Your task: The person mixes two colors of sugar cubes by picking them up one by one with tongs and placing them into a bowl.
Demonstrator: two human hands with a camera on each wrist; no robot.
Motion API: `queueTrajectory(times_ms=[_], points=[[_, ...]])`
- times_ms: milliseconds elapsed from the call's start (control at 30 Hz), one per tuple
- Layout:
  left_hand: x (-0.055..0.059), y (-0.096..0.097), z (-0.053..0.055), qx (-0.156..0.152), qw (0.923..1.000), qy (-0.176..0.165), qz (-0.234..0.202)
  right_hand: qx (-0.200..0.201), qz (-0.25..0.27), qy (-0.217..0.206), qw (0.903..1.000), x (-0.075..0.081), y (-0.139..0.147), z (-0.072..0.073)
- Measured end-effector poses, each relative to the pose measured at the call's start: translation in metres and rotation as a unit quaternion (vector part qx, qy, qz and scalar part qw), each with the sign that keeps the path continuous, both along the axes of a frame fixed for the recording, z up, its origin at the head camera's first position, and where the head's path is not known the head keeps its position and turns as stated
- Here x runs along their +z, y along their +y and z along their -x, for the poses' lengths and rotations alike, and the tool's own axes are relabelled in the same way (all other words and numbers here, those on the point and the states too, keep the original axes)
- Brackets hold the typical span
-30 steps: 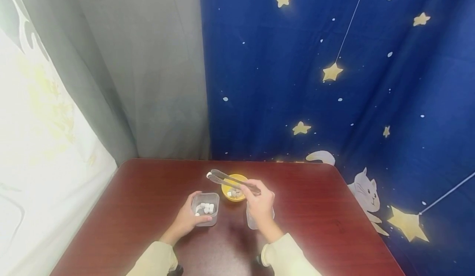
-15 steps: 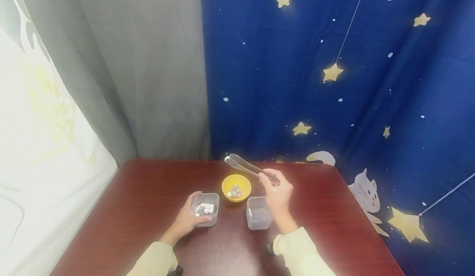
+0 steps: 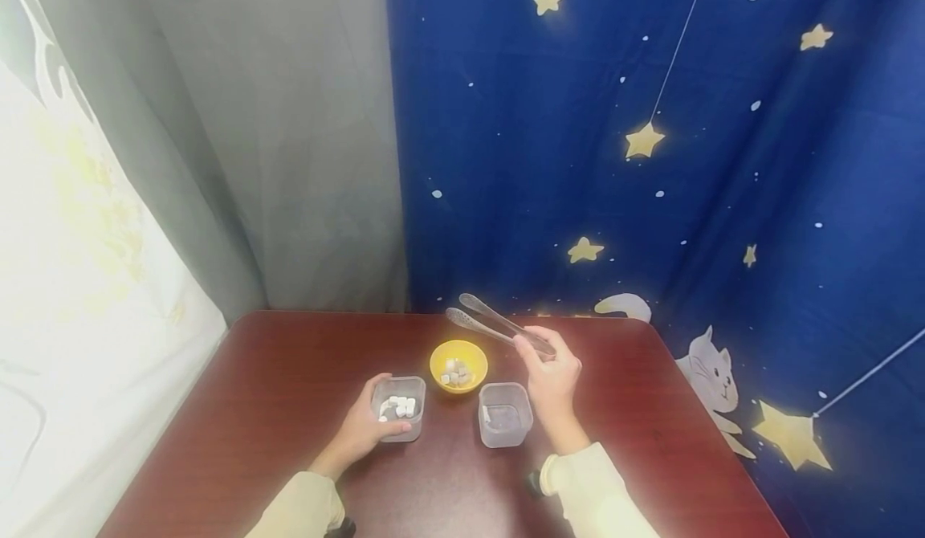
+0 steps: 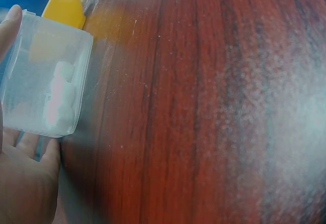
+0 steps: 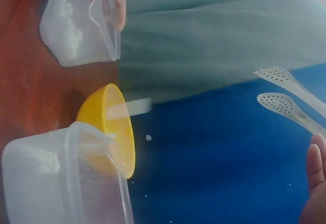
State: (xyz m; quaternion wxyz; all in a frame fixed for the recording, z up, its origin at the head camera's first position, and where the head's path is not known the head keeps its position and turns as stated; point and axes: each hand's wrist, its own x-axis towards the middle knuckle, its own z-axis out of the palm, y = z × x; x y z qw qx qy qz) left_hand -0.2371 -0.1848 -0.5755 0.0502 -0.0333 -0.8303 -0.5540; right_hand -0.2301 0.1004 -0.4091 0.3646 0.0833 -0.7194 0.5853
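Observation:
In the head view my left hand (image 3: pixel 367 421) grips a clear plastic container (image 3: pixel 412 435), thumb over the near rim; several small white cubes (image 3: pixel 401 406) lie in it. My right hand (image 3: pixel 556 377) holds metal tongs (image 3: pixel 495 321) above the table's far part. Their perforated tips (image 5: pixel 277 103) stand apart in the right wrist view, nothing between them. Below and left of the tips is a yellow bowl (image 3: pixel 458 389) with several white and greyish cubes (image 3: pixel 455 372). A blurred white piece (image 5: pixel 135 108) shows at the bowl's mouth in the right wrist view.
A second clear container (image 3: pixel 505 435) stands right of the bowl, beside my right forearm, with a small white mark or piece inside. The dark red table (image 3: pixel 303 361) ends at a grey curtain (image 3: pixel 325 201) and a blue starry curtain (image 3: pixel 506 160).
My right hand has moved right and up with the tongs, away from over the bowl. The tongs have spread and released the white cube; another white piece shows in the bowl. The left hand stays put.

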Motion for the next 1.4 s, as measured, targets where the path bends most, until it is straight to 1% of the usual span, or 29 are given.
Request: queueTrajectory(times_ms=[167, 267, 433, 533, 667, 800, 900, 1033, 1100, 1133, 1267, 1400], points=[[-0.001, -0.001, 0.000, -0.002, 1.0000, 0.002, -0.002, 0.006, -0.017, -0.019, 0.9997, -0.006, -0.004, -0.002], [-0.002, -0.001, 0.001, -0.003, 1.0000, 0.004, -0.004, 0.020, -0.022, -0.029, 0.9991, -0.010, -0.008, -0.003], [-0.002, -0.001, 0.002, -0.002, 1.0000, 0.000, 0.000, 0.056, -0.027, -0.071, 0.9956, -0.018, -0.015, -0.003], [-0.002, -0.001, 0.002, -0.001, 1.0000, -0.004, 0.006, 0.078, -0.028, -0.094, 0.9921, -0.035, -0.015, 0.005], [-0.001, 0.000, 0.003, -0.002, 1.0000, 0.000, -0.007, 0.099, -0.039, -0.119, 0.9873, -0.057, -0.017, 0.018], [-0.001, 0.000, 0.003, -0.001, 0.9999, 0.007, -0.014, 0.121, -0.063, -0.146, 0.9797, -0.064, -0.026, 0.019], [-0.002, 0.000, 0.003, 0.000, 0.9999, 0.009, -0.009, 0.131, -0.102, -0.168, 0.9716, -0.069, -0.034, 0.018], [-0.002, 0.000, 0.003, -0.003, 0.9998, 0.008, -0.015, 0.167, -0.143, -0.173, 0.9600, -0.078, -0.046, 0.018], [-0.003, 0.000, 0.003, -0.003, 0.9998, 0.008, -0.019, 0.192, -0.149, -0.171, 0.9548, -0.083, -0.052, 0.019], [-0.003, 0.000, 0.003, -0.004, 0.9998, 0.007, -0.021, 0.197, -0.155, -0.172, 0.9526, -0.085, -0.055, 0.019], [-0.003, 0.000, 0.003, -0.004, 0.9998, 0.001, -0.021, 0.204, -0.181, -0.174, 0.9464, -0.093, -0.064, 0.021], [-0.003, 0.000, 0.003, -0.007, 0.9997, -0.006, -0.022, 0.199, -0.193, -0.167, 0.9463, -0.097, -0.070, 0.023]])
